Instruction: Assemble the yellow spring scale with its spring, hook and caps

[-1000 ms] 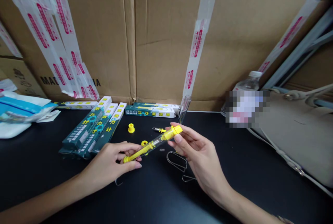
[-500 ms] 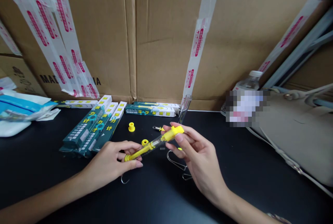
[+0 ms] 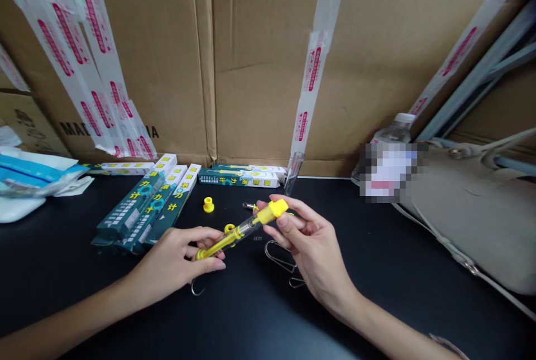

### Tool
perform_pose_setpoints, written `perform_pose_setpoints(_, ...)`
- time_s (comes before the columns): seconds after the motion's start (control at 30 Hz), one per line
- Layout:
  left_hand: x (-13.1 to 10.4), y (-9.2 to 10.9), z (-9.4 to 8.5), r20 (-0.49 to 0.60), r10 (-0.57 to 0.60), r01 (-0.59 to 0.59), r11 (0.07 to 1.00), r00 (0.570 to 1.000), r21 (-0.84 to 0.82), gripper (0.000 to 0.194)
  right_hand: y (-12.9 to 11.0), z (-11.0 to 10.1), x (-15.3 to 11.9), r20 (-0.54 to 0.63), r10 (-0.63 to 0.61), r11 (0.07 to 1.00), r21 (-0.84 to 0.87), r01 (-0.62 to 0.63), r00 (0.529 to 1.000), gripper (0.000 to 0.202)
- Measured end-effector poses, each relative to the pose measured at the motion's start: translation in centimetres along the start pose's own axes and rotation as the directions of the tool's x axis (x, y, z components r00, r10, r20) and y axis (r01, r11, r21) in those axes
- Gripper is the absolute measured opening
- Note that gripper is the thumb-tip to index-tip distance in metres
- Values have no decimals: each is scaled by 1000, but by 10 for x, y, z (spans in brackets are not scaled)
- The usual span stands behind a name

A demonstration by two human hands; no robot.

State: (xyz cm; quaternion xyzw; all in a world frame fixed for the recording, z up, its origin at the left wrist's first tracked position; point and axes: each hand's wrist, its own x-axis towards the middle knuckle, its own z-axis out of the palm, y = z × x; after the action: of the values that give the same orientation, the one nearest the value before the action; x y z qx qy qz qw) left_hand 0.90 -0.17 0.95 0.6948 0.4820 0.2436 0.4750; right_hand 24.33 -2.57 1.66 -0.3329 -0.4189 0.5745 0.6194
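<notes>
Between my two hands a clear tubular spring scale [image 3: 244,231] with a yellow inner rod slants up to the right. My left hand [image 3: 184,255] is closed around its lower end, and a metal hook [image 3: 196,289] hangs below. The fingers of my right hand [image 3: 307,243] pinch the yellow cap [image 3: 272,211] at the upper end. Behind the tube lie a yellow ring [image 3: 229,228] and a small coil spring [image 3: 257,238]. Close to my right hand are a bent wire hook [image 3: 278,255], a second wire piece [image 3: 296,282] and a small metal part [image 3: 249,205], partly hidden.
Several dark green boxes [image 3: 138,209] lie at the left, more boxes [image 3: 238,178] at the back. A yellow plug [image 3: 208,204] and a clear tube [image 3: 294,173] stand on the black table [image 3: 234,324]. At the right are a bottle [image 3: 393,131] and a beige bag [image 3: 473,215]; cardboard [image 3: 259,109] rises behind.
The whole view has shifted slightly, so most things sit a little further left. My right hand has moved slightly toward my left, still pinching the yellow cap. The left hand keeps its grip.
</notes>
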Motion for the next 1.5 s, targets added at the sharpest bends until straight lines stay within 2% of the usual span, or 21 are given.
perform_pose_setpoints(0.37, -1, -3, 1, 2, 20, -20, 1000, 1000, 8, 35, -5, 3, -5, -33, -45, 999, 4, 45, 998, 16)
perform_pose_setpoints(0.63, 1, 1, 1, 0, 13, -13, 1000, 1000, -10, 37, -6, 4, -2, -77, -52, 998, 12, 53, 996, 18)
perform_pose_setpoints(0.83, 1, 0, 1, 8, 6, -6, 1000, 1000, -17, 36, -4, 4, -2, -122, -108, 994, -33, 105, 987, 20)
perform_pose_setpoints(1.1, 0, -1, 0, 16, 0, 0, 1000, 1000, -4, 40, -7, 1, -1, -23, -188, 976, -121, 184, 982, 26)
perform_pose_setpoints(1.3, 1, 0, 1, 4, -15, 15, 1000, 1000, -8, 40, -13, -3, 3, 64, -141, 979, -141, 149, 988, 37)
perform_pose_setpoints(1.5, 1, -1, 1, -4, -10, 10, 1000, 1000, -16, 38, -19, -5, 6, 87, -144, 966, -204, 159, 986, 24)
